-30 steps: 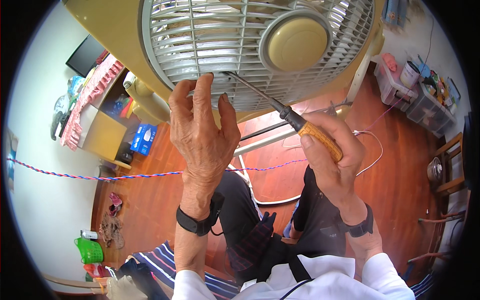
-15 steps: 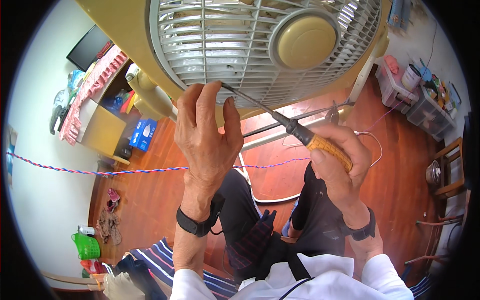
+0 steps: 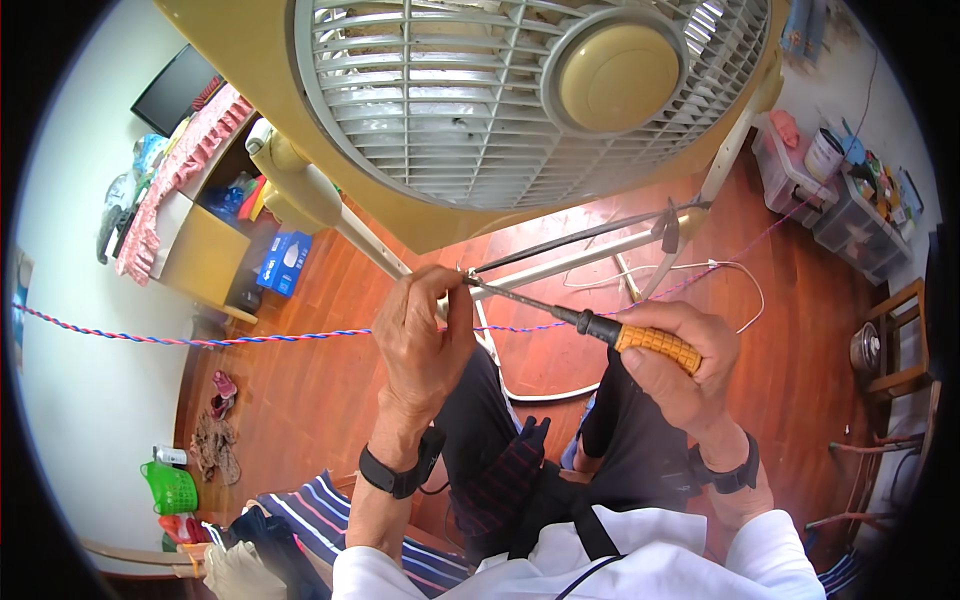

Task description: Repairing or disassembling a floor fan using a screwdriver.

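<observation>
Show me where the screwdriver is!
In the head view, the screwdriver is just right of centre, below the fan: handle in the right hand, tip by the left hand.

Fan cropped by the upper edge
Whatever lies where the left hand meets the screwdriver's tip is too small to tell.

Screwdriver before the fan, cabinet left, bins right
</observation>
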`<move>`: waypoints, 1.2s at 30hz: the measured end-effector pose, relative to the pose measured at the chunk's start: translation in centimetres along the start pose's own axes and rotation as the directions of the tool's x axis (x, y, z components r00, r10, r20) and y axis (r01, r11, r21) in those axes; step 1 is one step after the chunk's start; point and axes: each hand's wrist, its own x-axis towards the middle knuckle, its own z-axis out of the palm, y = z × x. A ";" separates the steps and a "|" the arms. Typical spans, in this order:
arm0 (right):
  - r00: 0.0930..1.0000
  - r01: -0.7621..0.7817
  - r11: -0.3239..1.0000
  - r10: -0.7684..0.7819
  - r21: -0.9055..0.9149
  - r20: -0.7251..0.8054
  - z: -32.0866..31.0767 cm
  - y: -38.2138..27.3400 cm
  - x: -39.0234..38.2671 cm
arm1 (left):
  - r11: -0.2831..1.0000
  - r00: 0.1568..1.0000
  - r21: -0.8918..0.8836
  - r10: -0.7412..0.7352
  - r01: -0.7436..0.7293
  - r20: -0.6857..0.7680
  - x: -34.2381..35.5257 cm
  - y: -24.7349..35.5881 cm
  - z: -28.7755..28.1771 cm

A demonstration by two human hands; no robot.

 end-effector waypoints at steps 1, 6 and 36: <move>0.999 -0.009 1.000 0.010 -0.011 0.042 -0.1 0.1 -0.2 | 1.000 0.999 0.003 -0.028 0.028 0.020 -0.6 0.1 -0.1; 0.999 0.013 0.998 -0.009 -0.062 0.052 -0.5 0.3 -0.9 | 0.955 0.952 -0.022 -0.292 0.295 0.098 -4.5 0.0 -0.5; 0.978 0.161 0.958 -0.187 -0.238 -0.091 2.8 1.1 2.7 | 0.945 0.935 0.011 -0.326 0.328 0.143 -6.8 -0.9 -0.7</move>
